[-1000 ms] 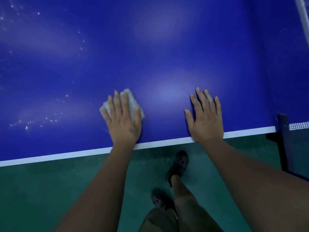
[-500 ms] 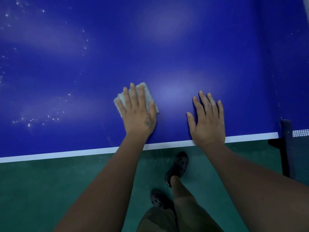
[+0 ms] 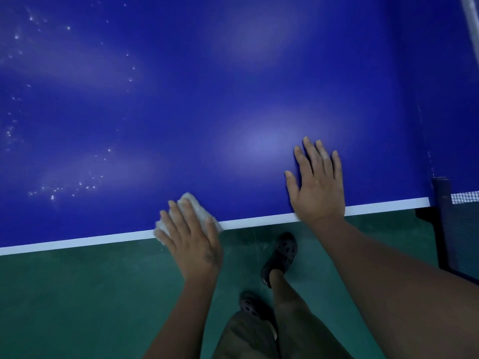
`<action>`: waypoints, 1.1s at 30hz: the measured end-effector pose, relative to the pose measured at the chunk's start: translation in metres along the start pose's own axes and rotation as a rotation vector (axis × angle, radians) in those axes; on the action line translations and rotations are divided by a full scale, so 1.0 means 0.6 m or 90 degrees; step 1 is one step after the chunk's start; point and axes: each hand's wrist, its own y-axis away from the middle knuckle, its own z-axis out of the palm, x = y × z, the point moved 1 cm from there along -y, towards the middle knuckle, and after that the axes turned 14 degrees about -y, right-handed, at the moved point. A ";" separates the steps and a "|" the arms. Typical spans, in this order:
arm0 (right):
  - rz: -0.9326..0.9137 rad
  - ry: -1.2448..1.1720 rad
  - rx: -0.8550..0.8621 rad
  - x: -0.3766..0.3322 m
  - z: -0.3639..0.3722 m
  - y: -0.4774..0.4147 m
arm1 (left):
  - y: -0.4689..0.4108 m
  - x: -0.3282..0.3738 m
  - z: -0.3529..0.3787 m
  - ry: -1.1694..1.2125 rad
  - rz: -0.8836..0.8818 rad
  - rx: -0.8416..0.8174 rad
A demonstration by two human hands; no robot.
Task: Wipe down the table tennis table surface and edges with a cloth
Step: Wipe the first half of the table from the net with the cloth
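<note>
A blue table tennis table [image 3: 207, 99] fills the upper view, its white edge line [image 3: 77, 242] running along the near side. My left hand [image 3: 190, 237] presses a small pale cloth [image 3: 197, 207] flat onto that near edge, fingers straight over it, the palm hanging past the edge. My right hand [image 3: 317, 182] lies flat on the blue surface beside the edge, fingers spread, holding nothing. White specks [image 3: 62, 189] dot the left part of the surface.
The net post and net [image 3: 451, 218] stand at the table's right end. Below the edge is green floor [image 3: 77, 301], with my feet in dark clogs [image 3: 281, 257] near the table.
My left hand slid the cloth back toward me, from the blue surface onto the white near edge. My right hand stayed planted.
</note>
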 end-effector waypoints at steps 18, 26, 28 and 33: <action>0.177 -0.240 0.239 0.198 -0.110 0.109 | 0.016 0.403 -0.029 0.027 0.492 0.110; 0.123 -0.239 0.177 0.176 -0.103 0.093 | 0.030 0.373 -0.025 0.064 0.657 0.128; 0.080 -0.255 0.139 0.130 -0.085 0.068 | 0.004 0.319 -0.029 0.049 0.590 0.121; -0.042 -0.265 0.054 0.002 -0.038 0.008 | -0.078 0.182 -0.039 0.012 0.417 0.112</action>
